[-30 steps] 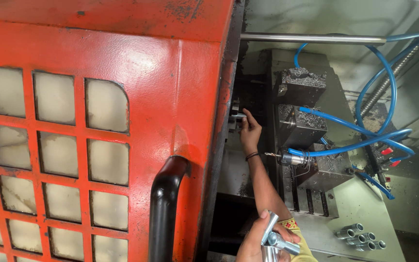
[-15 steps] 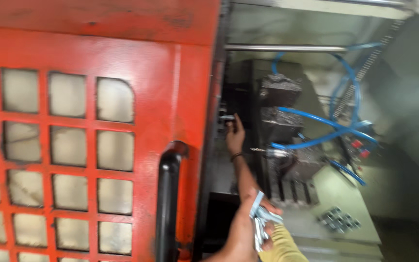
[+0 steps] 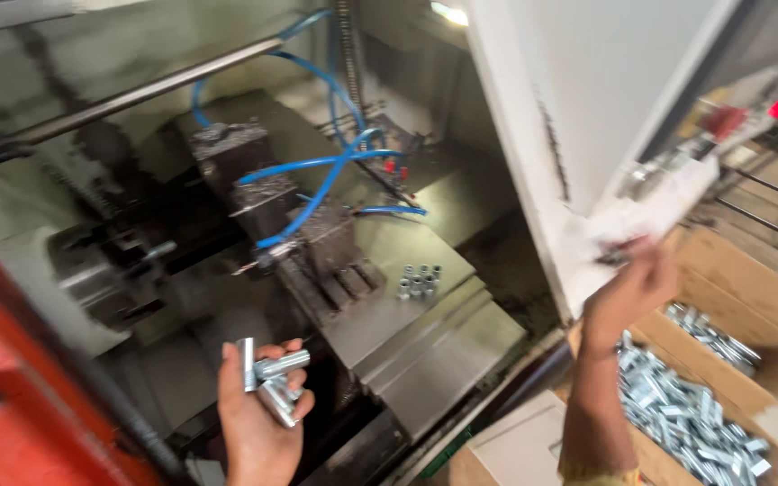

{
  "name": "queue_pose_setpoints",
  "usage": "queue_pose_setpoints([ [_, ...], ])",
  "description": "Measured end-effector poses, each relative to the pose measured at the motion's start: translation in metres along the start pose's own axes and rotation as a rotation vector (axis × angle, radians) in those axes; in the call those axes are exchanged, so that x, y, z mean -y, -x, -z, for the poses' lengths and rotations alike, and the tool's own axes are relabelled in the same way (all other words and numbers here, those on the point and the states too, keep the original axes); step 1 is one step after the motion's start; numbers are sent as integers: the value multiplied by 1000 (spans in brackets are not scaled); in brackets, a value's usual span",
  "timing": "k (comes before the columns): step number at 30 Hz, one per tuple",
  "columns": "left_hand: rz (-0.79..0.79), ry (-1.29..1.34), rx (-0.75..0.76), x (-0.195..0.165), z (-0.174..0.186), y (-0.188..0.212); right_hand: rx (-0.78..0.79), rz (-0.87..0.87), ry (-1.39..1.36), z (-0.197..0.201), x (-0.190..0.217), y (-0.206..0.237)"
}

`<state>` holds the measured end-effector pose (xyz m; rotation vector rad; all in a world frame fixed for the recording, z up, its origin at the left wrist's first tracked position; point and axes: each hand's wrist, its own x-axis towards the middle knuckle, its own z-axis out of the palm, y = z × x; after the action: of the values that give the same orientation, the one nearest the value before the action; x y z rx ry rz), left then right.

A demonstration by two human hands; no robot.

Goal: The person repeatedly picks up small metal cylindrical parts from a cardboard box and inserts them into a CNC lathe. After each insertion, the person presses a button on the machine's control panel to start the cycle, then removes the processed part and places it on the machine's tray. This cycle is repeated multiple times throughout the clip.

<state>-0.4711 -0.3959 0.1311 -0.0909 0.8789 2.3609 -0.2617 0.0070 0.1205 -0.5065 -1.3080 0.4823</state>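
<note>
Metal sleeves held in the left hand; right hand raised over a box of parts.

The fingers (image 3: 292, 396) of the left hand (image 3: 258, 423) are curled narrowly around a few short silvery metal sleeves (image 3: 270, 376), which stick out above and beside the fingertips. Just beyond them the dark machine block (image 3: 263, 193) with blue hoses (image 3: 317, 180) is seen, and a small cluster of finished sleeves (image 3: 418, 281) stands on the grey sloped bed (image 3: 425, 351) to the right. The right hand (image 3: 632, 288) is lifted well apart from the left, blurred, so its grip cannot be told. Below its forearm a cardboard box (image 3: 767, 306) filled with loose silvery parts (image 3: 677, 414) is seen.
</note>
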Motion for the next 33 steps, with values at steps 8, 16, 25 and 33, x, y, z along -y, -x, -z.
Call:
queue_pose_setpoints([
  [8, -16, -95, 8, 18, 12, -5, 286, -308, 106, 12, -126, -129],
  [16, 17, -112, 70, 33, 32, -11, 687, -558, 542, 142, -176, -184],
  [25, 90, -128, 58, 51, 16, -10, 632, -314, 141, 151, -86, -107],
  [33, 186, -151, -29, 33, -6, 1, 1340, -148, -141, -1, 95, 44],
])
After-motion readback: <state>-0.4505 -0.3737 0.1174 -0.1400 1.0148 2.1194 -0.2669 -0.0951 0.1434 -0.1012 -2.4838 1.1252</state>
